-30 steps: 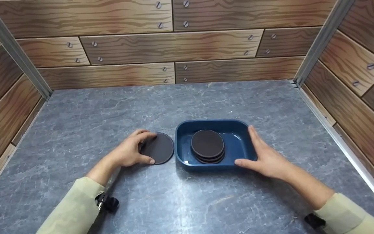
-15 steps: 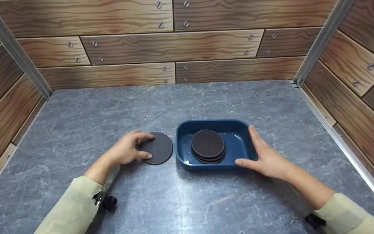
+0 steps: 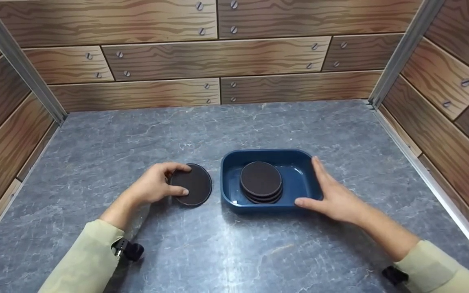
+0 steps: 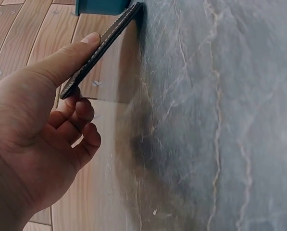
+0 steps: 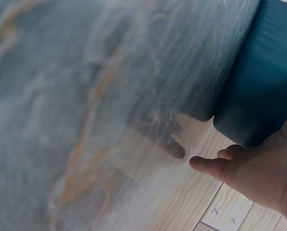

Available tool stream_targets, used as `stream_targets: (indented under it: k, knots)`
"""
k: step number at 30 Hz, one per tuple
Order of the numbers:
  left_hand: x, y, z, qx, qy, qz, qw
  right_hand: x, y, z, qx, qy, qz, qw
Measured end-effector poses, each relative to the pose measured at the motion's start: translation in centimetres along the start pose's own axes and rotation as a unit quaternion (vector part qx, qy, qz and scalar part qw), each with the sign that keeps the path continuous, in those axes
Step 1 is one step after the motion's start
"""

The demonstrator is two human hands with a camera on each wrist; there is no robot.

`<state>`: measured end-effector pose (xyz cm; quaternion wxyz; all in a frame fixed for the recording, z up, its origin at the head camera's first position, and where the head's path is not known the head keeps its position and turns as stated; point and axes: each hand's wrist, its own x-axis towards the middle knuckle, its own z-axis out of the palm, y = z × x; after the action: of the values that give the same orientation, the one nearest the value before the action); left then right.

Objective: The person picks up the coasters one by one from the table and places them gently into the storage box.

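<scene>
My left hand (image 3: 155,182) pinches a round black coaster (image 3: 193,185) by its left edge, thumb on top and fingers underneath. In the left wrist view the coaster (image 4: 102,50) is tilted, its held edge raised off the table. Stitching runs along its rim. To the right stands a blue rectangular bin (image 3: 269,208), with several matching coasters (image 3: 261,179) stacked inside toward its left half. My right hand (image 3: 336,199) rests against the bin's right end, fingers straight along the side and thumb at the front rim. In the right wrist view, one finger sticks out apart from the bin (image 5: 263,72).
The grey marbled tabletop (image 3: 218,252) reflects light near the front middle. Wood-patterned panels (image 3: 218,57) enclose the back and both sides, with metal posts (image 3: 397,53) at the rear corners.
The left hand has drawn the coaster slightly left, away from the bin, and its left edge has come up. The right hand, bin and stacked coasters have stayed put.
</scene>
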<state>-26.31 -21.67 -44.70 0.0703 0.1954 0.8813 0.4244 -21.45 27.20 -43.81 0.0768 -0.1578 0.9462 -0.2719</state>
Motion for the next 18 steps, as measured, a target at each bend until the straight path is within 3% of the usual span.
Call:
stream_targets:
  k: [11, 18]
  knots:
    - [-0.1, 0.3, -0.8, 0.019, 0.011, 0.023, 0.9995, 0.1, 0.0, 0.0, 0.002, 0.001, 0.001, 1.0]
    - [0.0, 1.2, -1.5, 0.032, 0.04, 0.029, 0.9983, 0.1, 0.0, 0.1, 0.004, 0.0, 0.0, 1.0]
